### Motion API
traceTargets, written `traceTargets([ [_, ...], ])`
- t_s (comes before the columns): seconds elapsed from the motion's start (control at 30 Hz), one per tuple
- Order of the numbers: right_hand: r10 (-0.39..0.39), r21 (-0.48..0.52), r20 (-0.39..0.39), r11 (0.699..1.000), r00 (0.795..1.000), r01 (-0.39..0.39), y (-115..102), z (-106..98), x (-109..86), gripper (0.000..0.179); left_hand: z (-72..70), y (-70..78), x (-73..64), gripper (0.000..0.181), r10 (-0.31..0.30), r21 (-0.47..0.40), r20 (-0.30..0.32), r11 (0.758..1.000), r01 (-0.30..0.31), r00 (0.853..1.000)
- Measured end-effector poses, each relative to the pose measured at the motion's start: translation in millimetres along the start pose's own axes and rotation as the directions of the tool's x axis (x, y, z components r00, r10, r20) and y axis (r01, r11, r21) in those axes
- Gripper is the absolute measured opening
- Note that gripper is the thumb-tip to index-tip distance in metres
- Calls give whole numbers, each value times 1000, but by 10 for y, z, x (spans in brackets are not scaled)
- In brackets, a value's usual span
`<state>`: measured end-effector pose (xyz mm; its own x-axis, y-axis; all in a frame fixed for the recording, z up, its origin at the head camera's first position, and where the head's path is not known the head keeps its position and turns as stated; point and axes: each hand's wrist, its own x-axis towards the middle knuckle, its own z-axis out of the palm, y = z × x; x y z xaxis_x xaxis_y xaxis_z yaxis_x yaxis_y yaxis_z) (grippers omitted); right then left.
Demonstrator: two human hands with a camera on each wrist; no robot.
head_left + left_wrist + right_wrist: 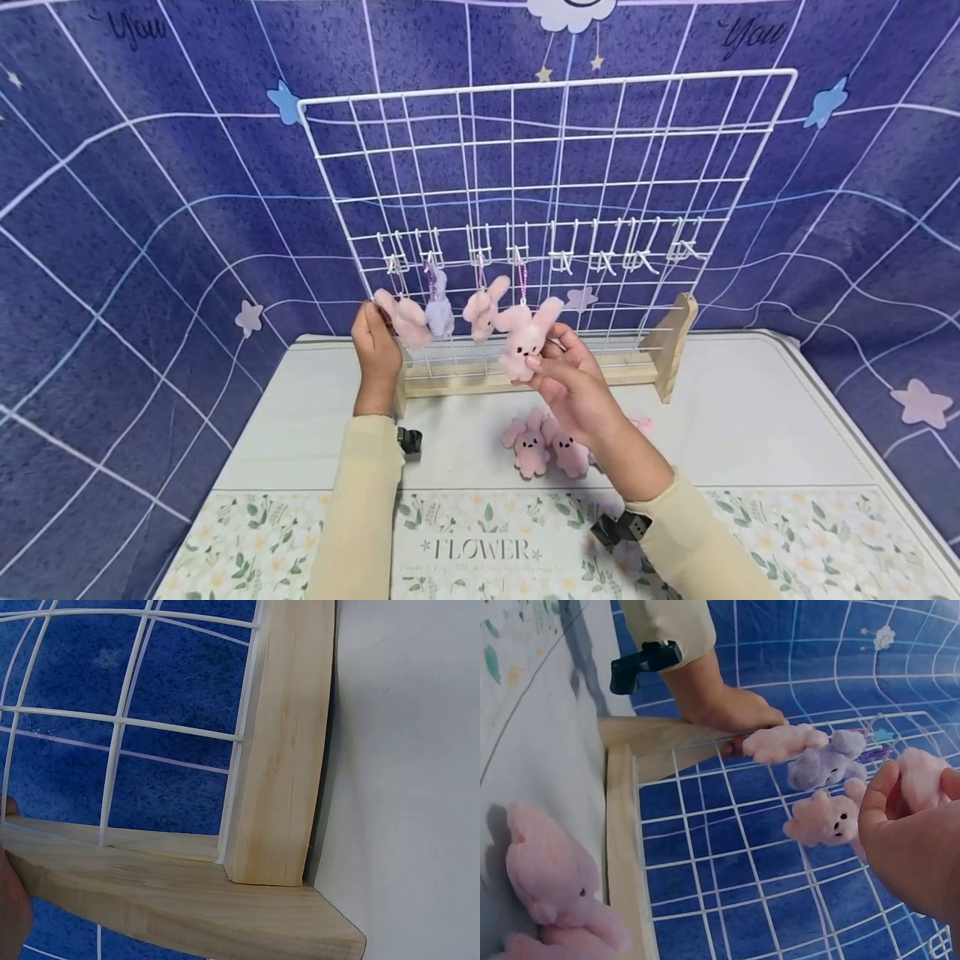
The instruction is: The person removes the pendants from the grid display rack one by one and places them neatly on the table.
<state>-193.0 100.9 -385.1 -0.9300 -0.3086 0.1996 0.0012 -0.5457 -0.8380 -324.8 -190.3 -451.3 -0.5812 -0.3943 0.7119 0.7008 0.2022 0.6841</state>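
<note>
My right hand (573, 383) pinches a pink plush bunny keychain (522, 342) between thumb and fingers. Its pink bead chain reaches up to a hook on the white wire grid rack (512, 150). To the left, a pink plush (408, 321), a lilac plush (439, 317) and another pink bunny (483, 312) hang from hooks. My left hand (377, 354) grips the wooden side of the rack's stand at its left end. Only a sliver of that hand shows beside the wooden stand (281, 750) in the left wrist view.
Two pink plush bunnies (531, 446) lie on the white table in front of the rack, with a pink piece (642, 425) partly behind my right forearm. Several bare hooks (602, 260) line the right half of the grid. A flowered mat (480, 550) covers the near side.
</note>
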Motion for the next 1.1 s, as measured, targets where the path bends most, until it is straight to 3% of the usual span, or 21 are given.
traceTargets([
  [0.47, -52, -30, 27, 998, 998, 53, -17, -22, -43, 49, -1, -7, -3, 39, -11, 19, -15, 1000, 11, 1000],
  [0.67, -56, -46, 23, 997, 998, 57, -53, -4, -72, 58, 15, 58, 4, 39, -10, 29, -19, 1000, 10, 1000],
  [0.9, -58, -38, 74, 997, 996, 61, -80, 20, -99, 64, -11, -13, -2, 39, -9, 13, -6, 1000, 9, 1000],
  [1.1, -32, -41, 58, 999, 998, 35, -84, 47, -126, 68, 3, 4, -5, 39, -18, 19, -16, 1000, 18, 1000],
])
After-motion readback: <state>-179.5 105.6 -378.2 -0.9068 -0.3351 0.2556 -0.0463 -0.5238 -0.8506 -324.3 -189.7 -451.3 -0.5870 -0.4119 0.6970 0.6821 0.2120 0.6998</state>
